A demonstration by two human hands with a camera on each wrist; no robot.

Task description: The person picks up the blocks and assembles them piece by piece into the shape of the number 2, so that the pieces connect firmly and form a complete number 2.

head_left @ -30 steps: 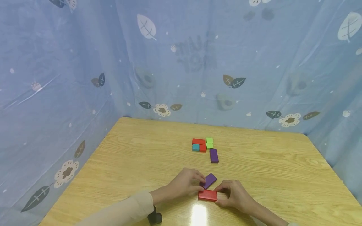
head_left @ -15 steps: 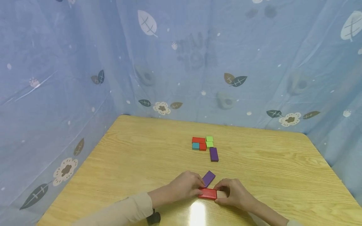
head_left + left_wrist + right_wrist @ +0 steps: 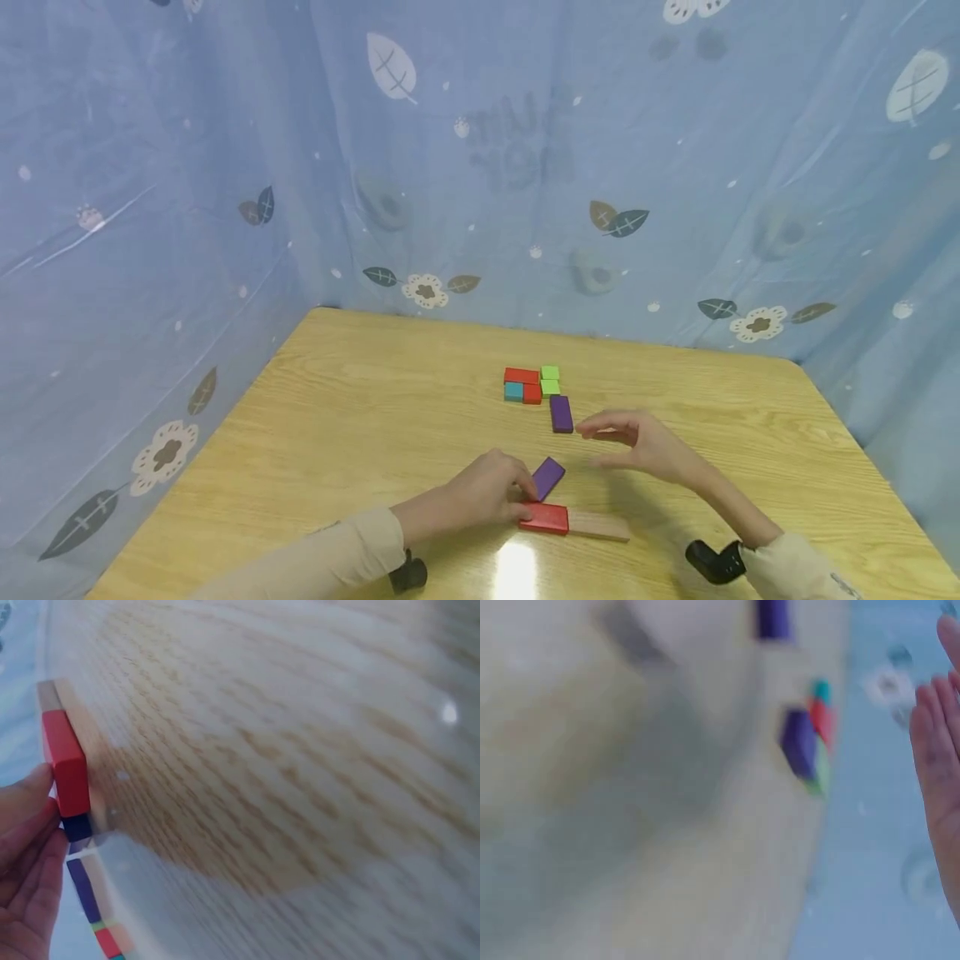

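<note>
A red block (image 3: 544, 518) lies on the table, and my left hand (image 3: 483, 492) holds its left end, with the thumb against it. In the left wrist view, the thumb presses the red block (image 3: 66, 761) and the fingers curl beside the end of a dark purple block (image 3: 76, 827). That purple block (image 3: 548, 478) lies slanted just behind the red one. A plain wooden block (image 3: 598, 525) meets the red block's right end. My right hand (image 3: 645, 446) hovers, holding nothing, with fingers extended near a second purple block (image 3: 561, 414).
Further back sit a long red block (image 3: 521, 376), a small red block (image 3: 532, 394), a teal block (image 3: 513, 392) and two green blocks (image 3: 550, 381), close together. A blue patterned curtain (image 3: 480, 167) hangs behind the wooden table (image 3: 375, 400).
My right hand has let go of the plain wooden block and moved up and back toward the farther purple block. My left hand stays at the red block.
</note>
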